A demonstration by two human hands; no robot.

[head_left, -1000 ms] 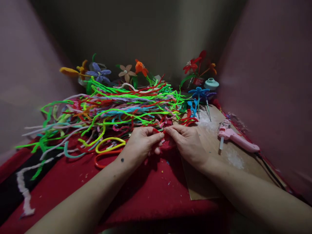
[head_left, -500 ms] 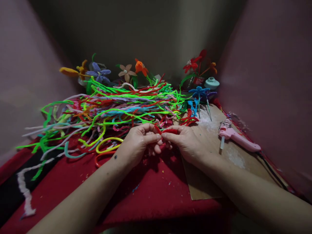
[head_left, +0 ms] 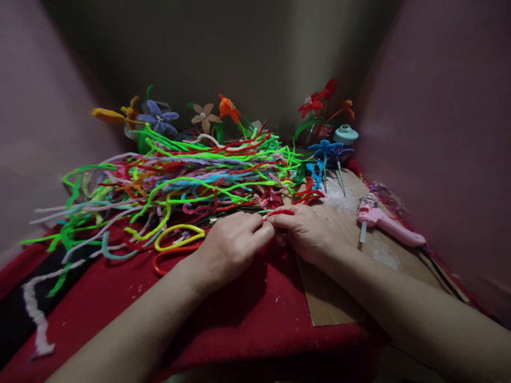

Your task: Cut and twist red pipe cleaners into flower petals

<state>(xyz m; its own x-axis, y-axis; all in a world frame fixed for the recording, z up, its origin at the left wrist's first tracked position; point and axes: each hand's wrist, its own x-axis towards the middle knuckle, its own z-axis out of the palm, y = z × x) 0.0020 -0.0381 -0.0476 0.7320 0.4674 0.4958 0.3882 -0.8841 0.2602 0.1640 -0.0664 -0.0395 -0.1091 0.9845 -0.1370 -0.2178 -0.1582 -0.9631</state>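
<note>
A short red pipe cleaner spans the small gap between my hands, over the front of the table. My right hand pinches it, with the red fuzzy loop showing above the thumb and forefinger. My left hand has its fingers curled at the other end of the piece, back of the hand up. The fingertips of both hands are partly hidden. Right behind them lies a big heap of coloured pipe cleaners. Scissors with yellow and red handles rest beside my left wrist.
A pink glue gun lies on a brown board at right. Blue pipe-cleaner flowers are at the board's back edge. Finished flowers stand along the wall, near a pale blue bottle top. Red cloth covers the table.
My left hand has rolled over, from thumb and fingertips showing to knuckles up, at the red pipe cleaner. My right hand stays nearly in place. The view has shifted slightly.
</note>
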